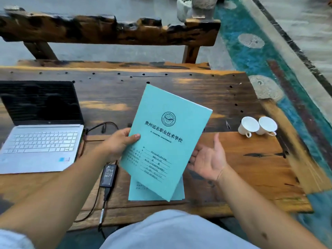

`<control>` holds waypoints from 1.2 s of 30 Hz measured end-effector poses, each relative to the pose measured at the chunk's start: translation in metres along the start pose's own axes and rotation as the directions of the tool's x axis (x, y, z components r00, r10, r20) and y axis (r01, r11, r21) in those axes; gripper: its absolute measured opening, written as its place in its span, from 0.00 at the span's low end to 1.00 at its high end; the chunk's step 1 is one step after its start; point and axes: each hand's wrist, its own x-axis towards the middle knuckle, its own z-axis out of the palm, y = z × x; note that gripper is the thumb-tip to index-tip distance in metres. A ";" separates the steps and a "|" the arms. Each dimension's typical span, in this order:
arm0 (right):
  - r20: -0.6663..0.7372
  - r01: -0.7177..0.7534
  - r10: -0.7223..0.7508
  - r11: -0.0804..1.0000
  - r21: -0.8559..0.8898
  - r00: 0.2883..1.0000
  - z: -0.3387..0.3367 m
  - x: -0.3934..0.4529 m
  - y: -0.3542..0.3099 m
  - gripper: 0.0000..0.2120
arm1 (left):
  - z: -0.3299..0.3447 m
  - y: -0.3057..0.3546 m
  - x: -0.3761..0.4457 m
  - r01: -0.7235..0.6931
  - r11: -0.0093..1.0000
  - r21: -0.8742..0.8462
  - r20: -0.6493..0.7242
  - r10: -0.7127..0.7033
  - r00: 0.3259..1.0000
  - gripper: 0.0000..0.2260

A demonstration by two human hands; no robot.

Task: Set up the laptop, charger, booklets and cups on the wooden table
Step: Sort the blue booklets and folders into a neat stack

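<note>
My left hand (118,142) grips the left edge of a teal booklet (167,137) with dark printed text, held tilted above the wooden table (242,159). My right hand (210,159) is open, palm up, just right of the booklet's lower edge, fingers partly behind it. More teal booklets (143,192) lie flat underneath near the front edge. An open silver laptop (41,139) with a dark screen stands at the left. The black charger brick (108,175) lies beside it, its cable trailing off the front edge. Two white cups (257,126) lie on their sides at the right.
A rough wooden bench (107,31) stands behind the table. A teal patterned floor strip (255,56) runs along the right side. My light trousers (170,230) show below the table's front edge.
</note>
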 end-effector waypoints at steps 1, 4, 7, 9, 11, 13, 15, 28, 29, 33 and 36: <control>0.025 0.009 -0.010 1.000 0.022 1.000 0.005 0.003 0.007 0.46 | 0.003 -0.013 0.000 0.029 0.997 -0.073 -0.046 -0.032 0.998 0.08; 0.005 0.074 -0.074 0.993 -0.091 0.997 0.014 0.012 0.025 0.35 | 0.012 -0.051 0.003 0.101 0.974 -0.204 -0.180 -0.139 0.974 0.11; -0.162 0.072 -0.181 0.851 -0.520 0.970 0.020 0.026 0.038 0.18 | 0.018 -0.080 0.002 0.157 0.952 -0.263 -0.240 -0.223 0.945 0.10; -0.288 -0.022 -0.229 0.747 -0.665 0.930 0.019 0.035 0.044 0.17 | 0.019 -0.093 0.002 0.197 0.942 -0.273 -0.236 -0.264 0.935 0.09; -0.351 -0.093 -0.233 0.704 -0.704 0.907 0.014 0.044 0.050 0.14 | 0.017 -0.106 0.006 0.241 0.964 -0.114 -0.274 -0.263 0.925 0.10; -0.401 -0.161 -0.212 0.678 -0.718 0.891 0.005 0.054 0.057 0.13 | 0.017 -0.115 0.011 0.283 0.955 0.088 -0.305 -0.244 0.920 0.11; -0.445 -0.223 -0.185 0.663 -0.714 0.876 -0.004 0.064 0.065 0.13 | 0.017 -0.119 0.015 0.305 0.931 0.201 -0.333 -0.228 0.915 0.11; -0.468 -0.427 -0.273 0.195 -0.883 0.841 -0.030 0.090 0.072 0.13 | 0.003 -0.139 0.026 0.243 0.720 0.650 -0.312 -0.038 0.949 0.21; -0.464 -0.436 -0.279 0.159 -0.886 0.841 -0.033 0.090 0.072 0.13 | 0.003 -0.140 0.026 0.240 0.734 0.636 -0.323 -0.029 0.946 0.24; -0.467 -0.451 -0.312 0.127 -0.884 0.827 -0.039 0.091 0.074 0.21 | 0.002 -0.139 0.033 0.265 0.798 0.541 -0.371 -0.056 0.927 0.19; -0.506 -0.447 -0.254 0.256 -0.857 0.824 -0.039 0.097 0.078 0.23 | 0.009 -0.136 0.042 0.287 0.878 0.382 -0.401 -0.122 0.908 0.16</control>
